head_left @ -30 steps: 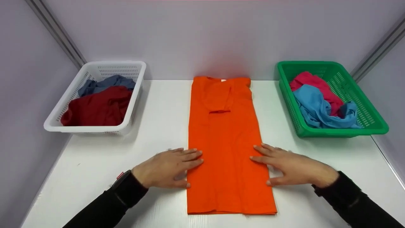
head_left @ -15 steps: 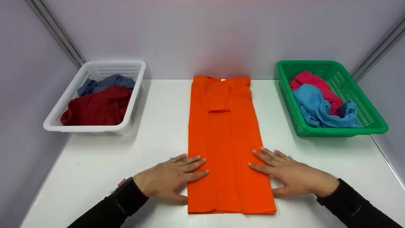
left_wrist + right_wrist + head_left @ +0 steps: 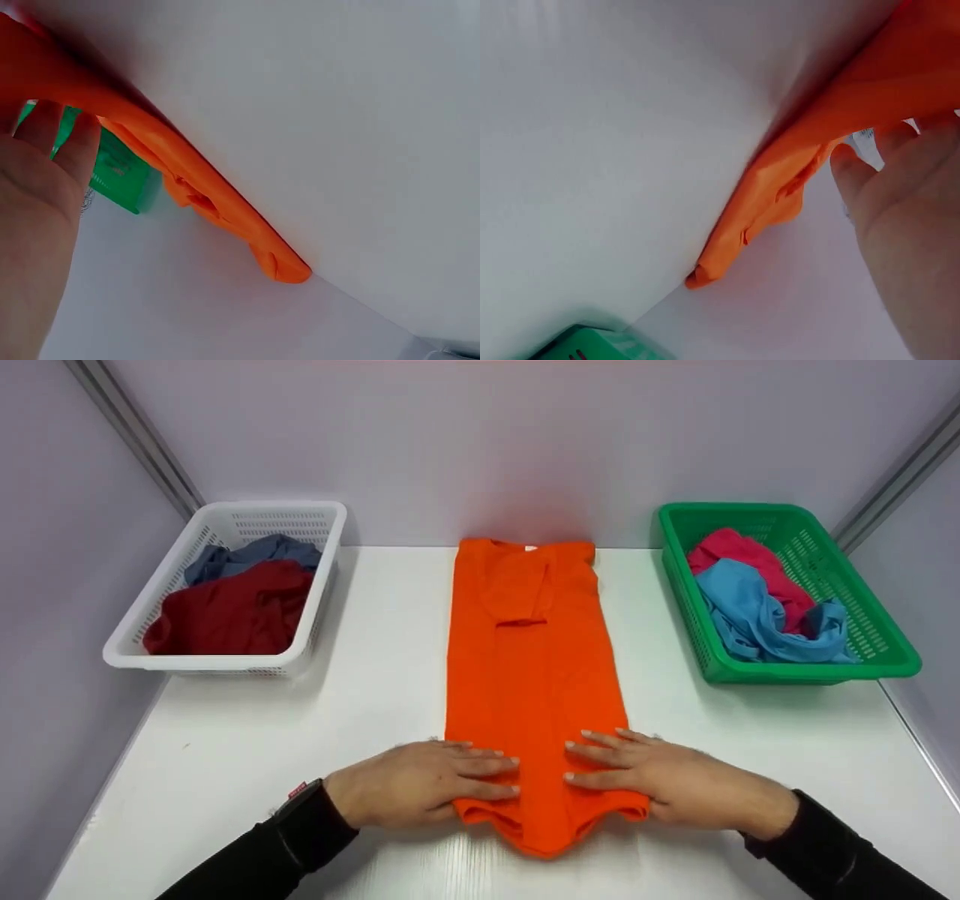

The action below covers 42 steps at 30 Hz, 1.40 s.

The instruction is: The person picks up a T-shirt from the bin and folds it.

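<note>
An orange shirt (image 3: 534,675) lies folded into a long strip on the white table, its collar at the far end by the back wall. My left hand (image 3: 427,781) grips its near left edge, fingers spread on top and the thumb tucked under the cloth. On the near right edge, my right hand (image 3: 667,780) grips in the same way, its thumb hidden. Between the hands the near hem bulges toward me, and its corners are lifted and curled. Both wrist views show fingers at the shirt's side, the left hand (image 3: 37,180) and the right hand (image 3: 915,187).
At the back left stands a white basket (image 3: 202,662) holding a dark red garment (image 3: 232,611) and a grey-blue garment (image 3: 255,557). A green basket (image 3: 810,670) at the back right holds pink cloth (image 3: 739,559) and light blue cloth (image 3: 739,600). Pale walls (image 3: 517,442) enclose the table.
Both hands have slid along the shirt toward its near hem and inward, from resting flat on it to gripping its edges. The hem, flat and straight before, is now lifted and bunched.
</note>
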Each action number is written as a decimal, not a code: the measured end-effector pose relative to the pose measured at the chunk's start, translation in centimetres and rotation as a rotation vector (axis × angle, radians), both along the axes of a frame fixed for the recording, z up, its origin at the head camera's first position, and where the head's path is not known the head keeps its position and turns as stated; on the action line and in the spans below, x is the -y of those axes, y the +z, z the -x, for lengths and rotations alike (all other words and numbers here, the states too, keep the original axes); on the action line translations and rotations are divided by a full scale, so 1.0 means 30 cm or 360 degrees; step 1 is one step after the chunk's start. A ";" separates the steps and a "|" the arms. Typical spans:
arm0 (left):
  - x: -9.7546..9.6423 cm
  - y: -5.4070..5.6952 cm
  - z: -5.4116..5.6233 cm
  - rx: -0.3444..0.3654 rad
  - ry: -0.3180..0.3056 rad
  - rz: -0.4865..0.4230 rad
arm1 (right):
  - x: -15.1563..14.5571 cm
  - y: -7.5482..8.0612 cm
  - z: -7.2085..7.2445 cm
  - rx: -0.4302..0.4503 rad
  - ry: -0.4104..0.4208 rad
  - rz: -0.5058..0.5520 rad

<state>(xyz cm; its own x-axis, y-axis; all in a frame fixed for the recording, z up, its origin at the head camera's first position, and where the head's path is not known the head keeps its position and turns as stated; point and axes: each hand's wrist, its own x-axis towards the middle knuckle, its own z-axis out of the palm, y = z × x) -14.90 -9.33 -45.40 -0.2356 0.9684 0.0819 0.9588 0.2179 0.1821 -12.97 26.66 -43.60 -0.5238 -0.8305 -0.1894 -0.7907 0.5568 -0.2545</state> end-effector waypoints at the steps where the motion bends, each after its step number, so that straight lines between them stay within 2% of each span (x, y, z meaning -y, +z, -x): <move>1: 0.001 0.011 0.006 0.0027 0.0015 -0.0038 | -0.002 0.013 0.008 0.0020 -0.0019 0.0033; 6: 0.005 0.062 0.035 0.0198 0.0141 -0.0212 | -0.007 0.084 0.043 0.0162 -0.0168 0.0247; 11: 0.014 0.119 0.039 0.0306 0.0260 -0.0312 | 0.002 0.165 0.053 0.0369 -0.0252 0.0461; 15: 0.024 0.170 0.031 0.0361 0.0296 -0.0378 | 0.029 0.252 0.032 0.0592 -0.0189 0.0664; 17: 0.030 0.192 0.026 0.0399 0.0286 -0.0435 | 0.039 0.288 0.023 0.0740 -0.0121 0.0792; 19: 0.035 0.213 0.021 0.0464 0.0259 -0.0490 | 0.042 0.308 0.021 0.0811 -0.0041 0.0887; 21: 0.035 0.232 0.021 0.0546 0.0239 -0.0541 | 0.038 0.320 0.025 0.0759 0.0000 0.0926; 23: 0.033 0.246 0.025 0.0598 0.0264 -0.0579 | 0.032 0.325 0.035 0.0577 0.0005 0.0927; 26: 0.027 0.257 0.048 0.0614 0.0358 -0.0636 | 0.020 0.311 0.063 0.0277 -0.0046 0.0942; 29: 0.021 0.258 0.085 0.0592 0.0472 -0.0683 | 0.007 0.284 0.103 0.0119 -0.0173 0.0960; 34: 0.014 0.252 0.155 0.0669 0.0617 -0.0684 | -0.003 0.255 0.167 0.0082 -0.0414 0.0886; 38: 0.005 0.246 0.193 0.0797 0.0680 -0.0644 | 0.009 0.251 0.199 0.0141 -0.0482 0.0849; 42: -0.008 0.242 0.212 0.0864 0.0666 -0.0585 | 0.021 0.250 0.217 0.0193 -0.0514 0.0843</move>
<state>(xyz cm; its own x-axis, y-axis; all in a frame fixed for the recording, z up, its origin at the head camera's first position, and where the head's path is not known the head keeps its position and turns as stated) -21.25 -9.09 -38.13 -0.6745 0.7230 0.1491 0.5658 0.3766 0.7335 -19.48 26.03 -36.11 -0.7642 -0.6317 0.1305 -0.5522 0.5361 -0.6385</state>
